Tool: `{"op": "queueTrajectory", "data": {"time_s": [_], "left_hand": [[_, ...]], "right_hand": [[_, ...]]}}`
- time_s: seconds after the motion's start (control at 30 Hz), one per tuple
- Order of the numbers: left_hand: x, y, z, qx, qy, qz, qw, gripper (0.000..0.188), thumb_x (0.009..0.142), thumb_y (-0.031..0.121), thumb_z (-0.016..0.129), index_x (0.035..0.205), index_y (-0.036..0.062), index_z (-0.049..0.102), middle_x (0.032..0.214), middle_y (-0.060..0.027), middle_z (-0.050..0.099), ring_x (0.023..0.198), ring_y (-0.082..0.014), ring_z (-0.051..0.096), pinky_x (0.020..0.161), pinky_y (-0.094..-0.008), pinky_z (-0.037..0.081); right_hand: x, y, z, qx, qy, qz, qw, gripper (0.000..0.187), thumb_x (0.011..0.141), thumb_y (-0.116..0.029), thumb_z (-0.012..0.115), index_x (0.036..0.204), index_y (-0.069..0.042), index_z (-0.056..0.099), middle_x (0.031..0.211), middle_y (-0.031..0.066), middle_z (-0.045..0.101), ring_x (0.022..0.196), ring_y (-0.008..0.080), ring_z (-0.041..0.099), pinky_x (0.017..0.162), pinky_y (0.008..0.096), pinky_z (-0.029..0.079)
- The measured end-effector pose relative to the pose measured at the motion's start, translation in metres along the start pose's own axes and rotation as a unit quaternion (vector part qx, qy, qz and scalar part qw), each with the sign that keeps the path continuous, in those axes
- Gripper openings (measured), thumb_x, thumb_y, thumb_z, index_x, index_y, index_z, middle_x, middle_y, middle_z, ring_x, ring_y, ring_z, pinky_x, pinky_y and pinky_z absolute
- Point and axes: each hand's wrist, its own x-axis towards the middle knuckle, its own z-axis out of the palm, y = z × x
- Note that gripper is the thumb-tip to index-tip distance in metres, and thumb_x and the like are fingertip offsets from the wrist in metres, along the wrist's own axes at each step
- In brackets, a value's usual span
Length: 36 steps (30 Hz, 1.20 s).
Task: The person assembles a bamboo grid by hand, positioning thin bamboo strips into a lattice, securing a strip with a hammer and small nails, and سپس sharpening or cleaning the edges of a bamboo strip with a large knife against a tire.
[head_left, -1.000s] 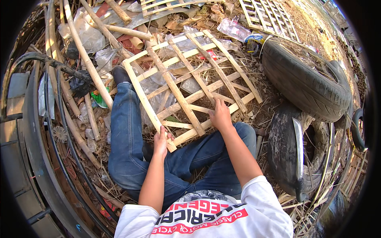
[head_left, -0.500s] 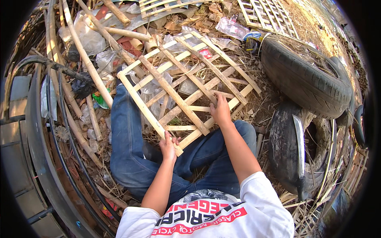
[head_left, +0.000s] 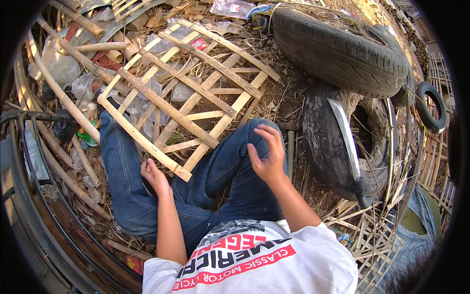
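Observation:
A bamboo lattice panel of crossed pale slats lies tilted in front of me, partly over my jeans, its near corner between my legs. My left hand is just left of that corner, palm partly upturned, fingers stretched out and holding nothing. Above my right knee, my right hand hovers with its fingers spread, apart from the panel. Neither hand grips a slat.
Two worn tyres stand and lean at my right, with a smaller tyre beyond. Bamboo poles and plastic litter lie at the left, beside a black metal frame. More split-bamboo lattice lies at the lower right.
Both hands have let go of the lattice panel; the right hand has lifted away with fingers opening. The whole view has swung to the right, bringing more of the right side in.

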Motion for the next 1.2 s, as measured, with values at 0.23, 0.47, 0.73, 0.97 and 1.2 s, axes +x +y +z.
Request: {"op": "queueTrajectory", "data": {"time_s": [0.23, 0.47, 0.73, 0.97, 1.2], "left_hand": [[-0.013, 0.048, 0.007, 0.028, 0.004, 0.196, 0.98, 0.049, 0.097, 0.023, 0.056, 0.132, -0.0031, 0.034, 0.127, -0.0207, 0.042, 0.12, -0.0262, 0.044, 0.1, -0.0358, 0.042], [-0.029, 0.06, 0.006, 0.067, -0.034, 0.297, 0.952, 0.052, 0.095, 0.029, 0.058, 0.132, -0.0008, 0.035, 0.13, -0.0163, 0.042, 0.123, -0.0273, 0.043, 0.103, -0.0426, 0.035], [-0.032, 0.066, -0.005, 0.078, -0.024, 0.329, 0.941, 0.055, 0.097, 0.033, 0.055, 0.13, -0.006, 0.036, 0.127, -0.0191, 0.045, 0.121, -0.0268, 0.046, 0.104, -0.0376, 0.037], [-0.043, 0.074, 0.01, 0.057, -0.053, 0.341, 0.937, 0.057, 0.097, 0.038, 0.053, 0.13, -0.0059, 0.036, 0.128, -0.0199, 0.045, 0.122, -0.0274, 0.046, 0.105, -0.0385, 0.036], [-0.049, 0.076, 0.02, 0.033, -0.095, 0.357, 0.929, 0.06, 0.096, 0.041, 0.054, 0.129, -0.0056, 0.034, 0.13, -0.0192, 0.042, 0.124, -0.0288, 0.043, 0.105, -0.0397, 0.037]], "right_hand": [[-0.13, 0.074, -0.102, -0.118, -0.033, 0.266, 0.956, 0.034, 0.077, 0.0, 0.067, 0.109, -0.001, 0.057, 0.1, 0.0166, 0.058, 0.092, 0.0296, 0.061, 0.08, 0.0367, 0.049], [-0.175, 0.098, -0.11, -0.162, -0.061, 0.367, 0.914, 0.033, 0.079, -0.006, 0.066, 0.111, -0.001, 0.057, 0.101, 0.0177, 0.062, 0.091, 0.0293, 0.064, 0.08, 0.0364, 0.049], [-0.194, 0.097, -0.116, -0.098, -0.082, 0.424, 0.897, 0.03, 0.081, -0.002, 0.065, 0.11, 0.002, 0.057, 0.086, 0.0153, 0.065, 0.073, 0.0241, 0.064, 0.067, 0.0339, 0.051], [-0.228, 0.098, -0.153, -0.157, -0.038, 0.401, 0.902, 0.027, 0.082, -0.003, 0.065, 0.108, 0.002, 0.059, 0.083, 0.0134, 0.066, 0.068, 0.021, 0.064, 0.062, 0.0309, 0.051], [-0.252, 0.102, -0.18, -0.219, -0.05, 0.447, 0.866, 0.036, 0.078, -0.017, 0.072, 0.108, 0.0, 0.062, 0.082, 0.0143, 0.069, 0.072, 0.0278, 0.068, 0.066, 0.0369, 0.053]]}}
